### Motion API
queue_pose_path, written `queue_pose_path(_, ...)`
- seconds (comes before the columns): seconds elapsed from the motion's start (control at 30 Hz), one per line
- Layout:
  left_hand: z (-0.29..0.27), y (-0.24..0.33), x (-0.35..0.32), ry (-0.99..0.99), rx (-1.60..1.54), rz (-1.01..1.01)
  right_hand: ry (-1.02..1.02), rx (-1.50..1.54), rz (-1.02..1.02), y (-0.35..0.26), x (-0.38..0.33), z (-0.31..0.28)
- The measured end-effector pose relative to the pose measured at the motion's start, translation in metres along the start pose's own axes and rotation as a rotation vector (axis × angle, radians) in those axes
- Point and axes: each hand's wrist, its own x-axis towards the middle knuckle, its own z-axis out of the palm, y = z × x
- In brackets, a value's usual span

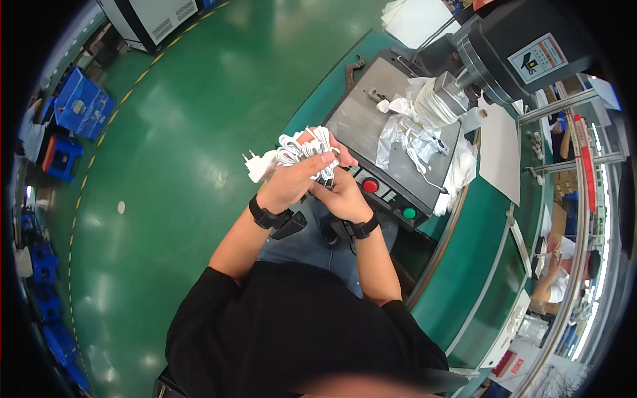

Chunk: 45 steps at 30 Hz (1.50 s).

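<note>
A white cable (305, 151), gathered into a looped bundle, is held up in front of me just left of a bench machine. Its white two-pin power adapter (260, 166) sticks out at the bundle's left side. My left hand (292, 180) is closed around the loops, thumb across them. Below it, my right hand (342, 196) is closed at the lower end of the bundle, thumb and fingers pressed together; the exact spot they grip is partly hidden. Both wrists wear black straps.
The machine's grey plate (358, 126) carries a clear plastic bag (388, 142) and more white cable (434, 106) under the black machine head (524, 50). A red button (370, 186) and green button (409, 213) face me. A wrench (353, 71) lies beyond. Blue crates (83, 103) stand far left.
</note>
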Motion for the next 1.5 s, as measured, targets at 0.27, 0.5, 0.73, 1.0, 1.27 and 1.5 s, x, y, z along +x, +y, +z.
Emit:
queue_pose_path(0.27, 0.063, -0.036, 0.033, -0.281, 0.067, -0.167, 0.045, 0.367, 0.056, -0.039, -0.063, -0.100)
queue_pose_path(0.5, 0.154, -0.098, 0.027, -1.259, 0.266, -0.576, 1.138, -0.384, 0.004, -0.220, -0.313, -0.121)
queue_pose_path(0.73, 0.114, -0.131, 0.053, -1.039, 0.335, -0.552, 2.030, -0.996, 0.625, -0.226, -0.546, -0.074)
queue_pose_path(1.0, 0.055, -0.111, 0.084, -0.659, 0.394, -0.470, 1.802, -1.080, 1.872, -0.156, -0.669, -0.103)
queue_pose_path(1.27, -0.025, -0.122, 0.122, -0.346, 0.584, -0.354, 1.360, -0.788, 0.398, -0.150, -0.414, -0.217)
queue_pose_path(1.5, -0.045, -0.118, 0.135, -0.102, 0.199, -0.377, 0.532, -0.540, -0.554, -0.206, -0.226, -0.189)
